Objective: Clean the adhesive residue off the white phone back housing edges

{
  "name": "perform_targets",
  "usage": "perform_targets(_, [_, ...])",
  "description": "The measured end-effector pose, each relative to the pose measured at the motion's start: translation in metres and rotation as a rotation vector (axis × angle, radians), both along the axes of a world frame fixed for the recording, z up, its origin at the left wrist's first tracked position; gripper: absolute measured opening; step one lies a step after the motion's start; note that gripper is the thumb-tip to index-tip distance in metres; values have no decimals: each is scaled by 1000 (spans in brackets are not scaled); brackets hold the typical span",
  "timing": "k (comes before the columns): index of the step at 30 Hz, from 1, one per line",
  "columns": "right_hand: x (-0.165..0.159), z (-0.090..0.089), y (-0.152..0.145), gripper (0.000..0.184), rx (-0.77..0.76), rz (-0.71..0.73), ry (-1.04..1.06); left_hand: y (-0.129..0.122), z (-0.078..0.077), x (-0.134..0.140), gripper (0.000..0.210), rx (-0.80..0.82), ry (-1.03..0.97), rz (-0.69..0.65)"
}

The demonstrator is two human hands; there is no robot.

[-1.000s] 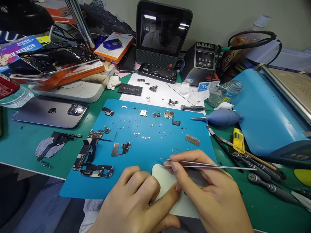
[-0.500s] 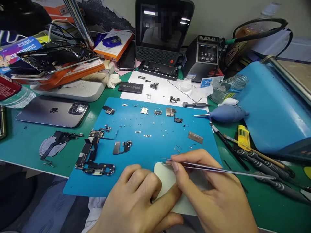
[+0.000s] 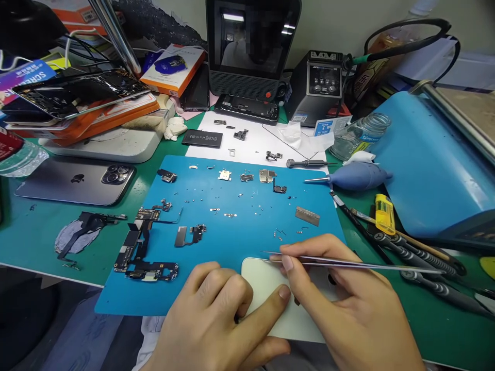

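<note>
My right hand [image 3: 348,304] pinches metal tweezers [image 3: 348,263] between thumb and fingers, their thin tips pointing left over the upper edge of a whitish rounded-corner phone panel [image 3: 266,281]. My left hand [image 3: 216,309] holds that panel at its near left side, index finger pressed flat on top, thumb at the near edge, other fingers curled. The right hand covers much of the panel; a dark opening shows beside its fingers. On the blue mat [image 3: 228,247] beyond lie tiny screws, a grey metal plate [image 3: 307,216] and a small flex cable part [image 3: 191,235].
Left on the mat is a phone logic board [image 3: 131,247]. A dark grey phone [image 3: 77,179] lies farther left. At the right are a blue air blower [image 3: 359,178], a yellow-capped tool [image 3: 384,214] and several pliers [image 3: 436,288]. A battery [image 3: 201,138] and glass jar [image 3: 361,136] stand behind.
My right hand and the tweezers have shifted slightly right relative to the panel. My left index fingertip now shows on the panel. The whole view has moved a little.
</note>
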State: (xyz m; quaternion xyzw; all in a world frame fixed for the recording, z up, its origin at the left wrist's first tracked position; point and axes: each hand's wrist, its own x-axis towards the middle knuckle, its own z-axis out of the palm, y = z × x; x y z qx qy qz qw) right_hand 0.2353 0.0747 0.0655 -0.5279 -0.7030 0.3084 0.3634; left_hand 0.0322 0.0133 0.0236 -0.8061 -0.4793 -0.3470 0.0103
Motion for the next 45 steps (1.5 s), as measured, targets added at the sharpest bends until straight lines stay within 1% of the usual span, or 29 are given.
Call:
perform_targets(4, [18, -2, -2, 16, -9, -26, -81, -4, -10, 5, 35, 2, -31, 27])
perform_targets(8, [29, -5, -2, 16, -19, -81, -91, -6, -17, 6, 33, -6, -29, 21])
perform_targets(12, [40, -7, -3, 16, -35, -104, -79, -8, -14, 1, 33, -23, 20, 1])
perform_targets(17, [54, -6, -4, 19, -27, -150, -138, -8, -9, -11, 36, -57, 146, -62])
perform_targets(22, [54, -3, -3, 16, -96, -174, -106, -8, -10, -20, 42, -36, 219, -114])
perform_targets(27, [62, -1, -4, 12, -65, -246, -57, -7, -13, -24, 53, -18, 275, -138])
perform_targets(30, [66, -2, -6, 11, -70, -260, -41, -7, -15, -26, 60, -17, 288, -142])
perform_targets(38, [64, 1, -4, 9, -84, -268, 1, -11, -16, -27, 68, 1, 305, -134])
perform_targets(42, [62, 5, -8, 11, -91, -273, 27, -13, -15, -19, 71, -29, 305, -80])
perform_targets(45, [61, 4, -9, 10, -93, -281, 49, -14, -15, -17, 72, -43, 303, -57])
